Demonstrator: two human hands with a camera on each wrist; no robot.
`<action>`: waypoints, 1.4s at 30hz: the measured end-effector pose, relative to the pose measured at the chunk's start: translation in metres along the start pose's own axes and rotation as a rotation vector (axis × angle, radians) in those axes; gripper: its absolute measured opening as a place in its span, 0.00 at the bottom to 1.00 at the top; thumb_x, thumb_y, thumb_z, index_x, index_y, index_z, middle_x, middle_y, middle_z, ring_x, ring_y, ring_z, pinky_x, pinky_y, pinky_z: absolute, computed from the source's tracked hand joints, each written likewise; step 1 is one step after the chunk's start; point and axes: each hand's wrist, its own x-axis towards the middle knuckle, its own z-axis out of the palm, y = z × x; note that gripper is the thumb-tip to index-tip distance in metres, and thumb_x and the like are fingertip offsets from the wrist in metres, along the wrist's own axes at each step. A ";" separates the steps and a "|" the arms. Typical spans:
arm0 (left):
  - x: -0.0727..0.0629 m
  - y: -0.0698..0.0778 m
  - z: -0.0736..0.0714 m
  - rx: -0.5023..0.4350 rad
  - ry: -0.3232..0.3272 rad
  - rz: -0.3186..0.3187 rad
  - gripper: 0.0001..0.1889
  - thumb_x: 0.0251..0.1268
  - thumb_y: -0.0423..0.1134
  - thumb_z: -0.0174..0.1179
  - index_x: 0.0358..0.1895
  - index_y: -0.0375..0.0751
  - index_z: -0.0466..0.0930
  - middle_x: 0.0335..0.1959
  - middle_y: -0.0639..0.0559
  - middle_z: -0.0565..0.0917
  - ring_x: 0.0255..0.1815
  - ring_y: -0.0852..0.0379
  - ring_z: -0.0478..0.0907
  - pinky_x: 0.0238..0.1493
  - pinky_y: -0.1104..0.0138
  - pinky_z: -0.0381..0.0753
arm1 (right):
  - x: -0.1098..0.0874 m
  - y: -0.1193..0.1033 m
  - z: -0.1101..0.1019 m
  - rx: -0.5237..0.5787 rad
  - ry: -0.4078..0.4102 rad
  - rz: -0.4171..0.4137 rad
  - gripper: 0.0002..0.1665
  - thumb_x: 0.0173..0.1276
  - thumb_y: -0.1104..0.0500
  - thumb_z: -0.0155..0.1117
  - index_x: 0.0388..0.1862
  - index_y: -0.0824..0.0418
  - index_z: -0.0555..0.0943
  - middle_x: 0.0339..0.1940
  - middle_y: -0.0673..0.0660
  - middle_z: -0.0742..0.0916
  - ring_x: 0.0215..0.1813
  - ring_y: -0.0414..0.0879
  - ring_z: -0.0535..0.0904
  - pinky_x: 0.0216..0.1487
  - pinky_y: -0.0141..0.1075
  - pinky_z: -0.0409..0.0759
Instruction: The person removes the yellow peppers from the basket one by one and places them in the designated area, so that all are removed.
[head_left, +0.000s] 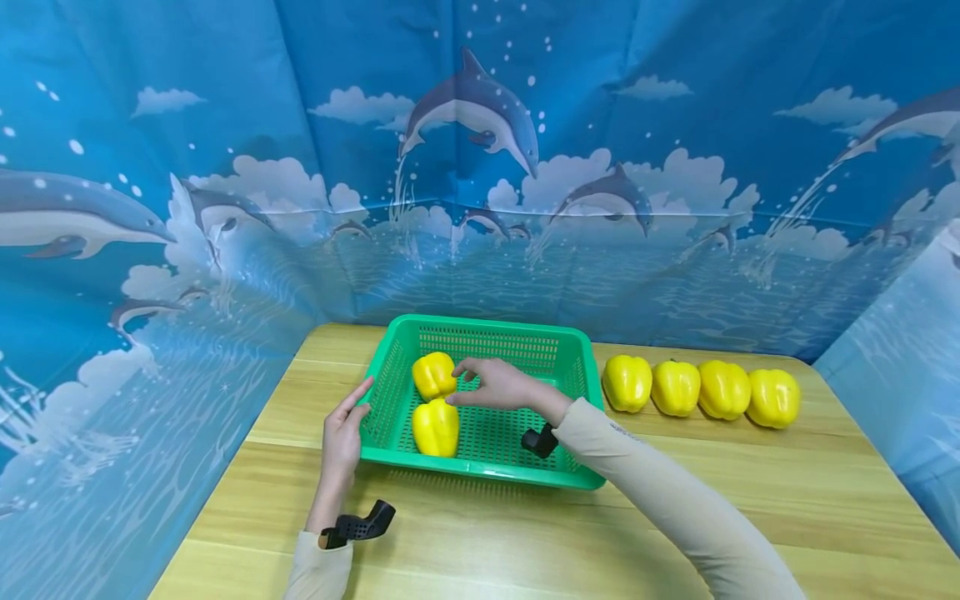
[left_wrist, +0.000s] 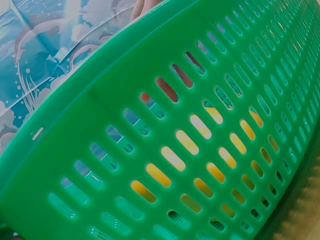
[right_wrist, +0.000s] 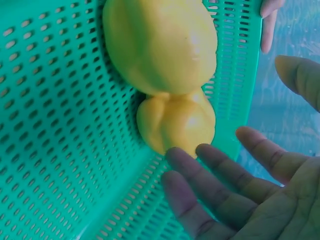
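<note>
A green plastic basket (head_left: pixel 480 469) with slotted walls stands on the table. Inside it, at the left, lie two yellow bell peppers: a rear one (head_left: pixel 433 375) and a front one (head_left: pixel 436 428). My right hand (head_left: pixel 498 385) is over the basket, fingers apart and slightly bent, palm empty. In the right wrist view its fingertips (right_wrist: pixel 176 152) overlap the lower edge of one pepper (right_wrist: pixel 177 122). My left hand (head_left: pixel 342 437) rests against the outside of the basket's left wall, fingers extended along it. The left wrist view is filled by the basket wall (left_wrist: pixel 120 90), with yellow showing through its slots.
Several more yellow bell peppers (head_left: pixel 677 388) form a row on the wooden table (head_left: pixel 750 492), right of the basket. Behind the table hangs a blue curtain (head_left: pixel 465 275) printed with dolphins. A black wrist camera (head_left: pixel 367 522) is strapped at the left wrist.
</note>
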 end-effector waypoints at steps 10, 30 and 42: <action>0.001 -0.003 0.000 -0.004 0.011 0.004 0.21 0.74 0.34 0.44 0.66 0.50 0.71 0.68 0.53 0.67 0.09 0.61 0.51 0.17 0.72 0.59 | 0.018 -0.006 0.015 -0.058 -0.052 0.065 0.38 0.64 0.38 0.61 0.63 0.63 0.70 0.44 0.56 0.83 0.37 0.45 0.75 0.38 0.39 0.74; 0.000 -0.001 0.002 0.003 0.020 0.007 0.21 0.74 0.33 0.44 0.66 0.47 0.71 0.69 0.49 0.66 0.12 0.61 0.53 0.30 0.62 0.63 | 0.030 -0.017 0.030 -0.129 -0.131 0.168 0.36 0.61 0.33 0.60 0.54 0.59 0.75 0.35 0.51 0.79 0.34 0.44 0.72 0.33 0.35 0.71; 0.000 -0.001 0.002 0.006 0.013 -0.016 0.21 0.74 0.34 0.44 0.67 0.49 0.71 0.68 0.56 0.66 0.31 0.62 0.66 0.41 0.62 0.63 | 0.033 -0.022 0.039 -0.076 -0.132 0.237 0.36 0.60 0.32 0.60 0.52 0.59 0.72 0.33 0.53 0.78 0.32 0.44 0.73 0.32 0.35 0.71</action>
